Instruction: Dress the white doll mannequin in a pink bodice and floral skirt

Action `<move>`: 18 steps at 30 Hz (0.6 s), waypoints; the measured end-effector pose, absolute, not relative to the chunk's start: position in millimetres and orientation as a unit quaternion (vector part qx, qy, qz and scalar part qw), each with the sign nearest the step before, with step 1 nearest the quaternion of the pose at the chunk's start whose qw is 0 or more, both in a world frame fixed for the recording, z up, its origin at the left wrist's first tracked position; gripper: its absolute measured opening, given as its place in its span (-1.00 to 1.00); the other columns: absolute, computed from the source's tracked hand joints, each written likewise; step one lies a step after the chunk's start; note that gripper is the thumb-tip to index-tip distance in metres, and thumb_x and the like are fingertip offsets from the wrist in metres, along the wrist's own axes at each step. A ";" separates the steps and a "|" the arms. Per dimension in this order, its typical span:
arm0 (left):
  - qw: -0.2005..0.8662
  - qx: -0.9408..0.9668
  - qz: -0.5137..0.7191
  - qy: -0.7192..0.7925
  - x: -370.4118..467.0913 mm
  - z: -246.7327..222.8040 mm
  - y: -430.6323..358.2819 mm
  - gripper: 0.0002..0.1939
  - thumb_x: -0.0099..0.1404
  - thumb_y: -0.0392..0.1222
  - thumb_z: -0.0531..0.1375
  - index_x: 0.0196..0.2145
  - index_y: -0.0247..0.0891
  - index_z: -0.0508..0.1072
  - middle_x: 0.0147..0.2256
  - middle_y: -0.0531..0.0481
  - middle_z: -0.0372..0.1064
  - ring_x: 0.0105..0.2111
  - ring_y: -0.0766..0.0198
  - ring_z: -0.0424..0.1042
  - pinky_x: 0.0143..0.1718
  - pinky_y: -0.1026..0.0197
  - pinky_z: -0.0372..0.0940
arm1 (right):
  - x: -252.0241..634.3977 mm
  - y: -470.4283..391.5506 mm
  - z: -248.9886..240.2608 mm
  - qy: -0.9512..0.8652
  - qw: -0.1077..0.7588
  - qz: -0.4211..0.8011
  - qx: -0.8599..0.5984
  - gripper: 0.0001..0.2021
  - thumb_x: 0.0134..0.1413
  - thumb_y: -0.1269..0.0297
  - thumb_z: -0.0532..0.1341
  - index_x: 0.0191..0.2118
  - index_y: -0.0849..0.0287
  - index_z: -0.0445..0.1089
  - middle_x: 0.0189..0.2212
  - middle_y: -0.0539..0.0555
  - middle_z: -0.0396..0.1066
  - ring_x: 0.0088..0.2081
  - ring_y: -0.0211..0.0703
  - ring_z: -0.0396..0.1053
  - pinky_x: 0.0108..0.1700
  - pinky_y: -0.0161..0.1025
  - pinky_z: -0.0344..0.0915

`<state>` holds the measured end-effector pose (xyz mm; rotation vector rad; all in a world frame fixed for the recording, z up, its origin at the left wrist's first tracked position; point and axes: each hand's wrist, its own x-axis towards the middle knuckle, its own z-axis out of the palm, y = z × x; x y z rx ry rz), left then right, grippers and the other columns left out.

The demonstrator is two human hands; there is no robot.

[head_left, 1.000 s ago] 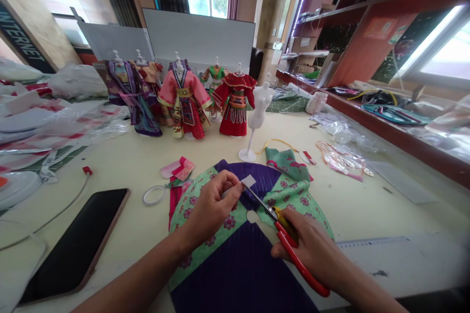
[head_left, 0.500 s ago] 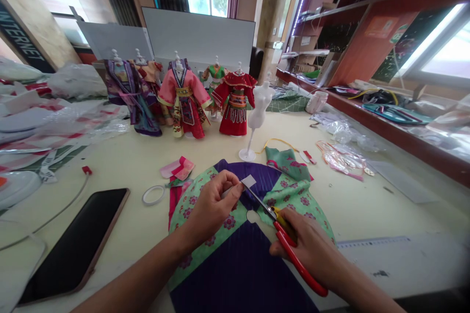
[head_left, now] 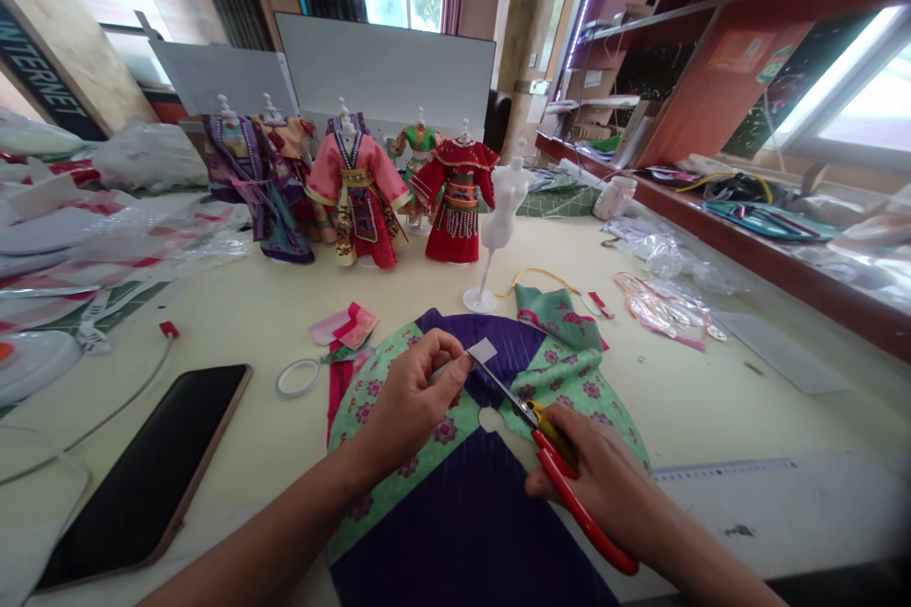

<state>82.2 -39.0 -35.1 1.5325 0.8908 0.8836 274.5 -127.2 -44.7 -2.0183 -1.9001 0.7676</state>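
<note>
My left hand (head_left: 419, 389) is closed in a pinch on a small whitish strip (head_left: 483, 350), whose free end sticks out past the fingertips. My right hand (head_left: 594, 460) grips red-and-yellow-handled scissors (head_left: 580, 510). Their blades point up and left, with the tips at the strip beside my left thumb; they look nearly closed. Beneath both hands lies a round fabric piece (head_left: 474, 517) with dark purple and green floral panels and a small round hole in its centre. Part of its upper right is folded and rumpled.
A white mannequin (head_left: 502, 213) on a stand rises behind the fabric, beside several dressed doll forms (head_left: 356, 199). At left lie a phone (head_left: 149, 474), a roll of tape (head_left: 297, 378) and pink scraps (head_left: 348, 326). A ruler (head_left: 726, 469) lies at right, near plastic bags (head_left: 661, 303).
My right hand and the scissors have shifted very slightly to the right. My left hand and the strip look the same.
</note>
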 end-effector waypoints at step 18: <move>0.596 0.712 0.229 0.292 63.4 -21.1 -27.4 -0.77 0.29 -0.04 0.09 -0.40 -0.25 0.25 -0.64 0.20 0.11 -0.66 0.49 0.05 -0.64 0.42 -0.02 | 330.6 -152.0 -24.5 -0.676 0.085 0.357 -0.639 -0.64 -0.12 0.05 0.24 -0.21 0.13 0.27 -0.35 0.07 0.37 -0.32 -0.02 0.30 -0.29 -0.19 0.25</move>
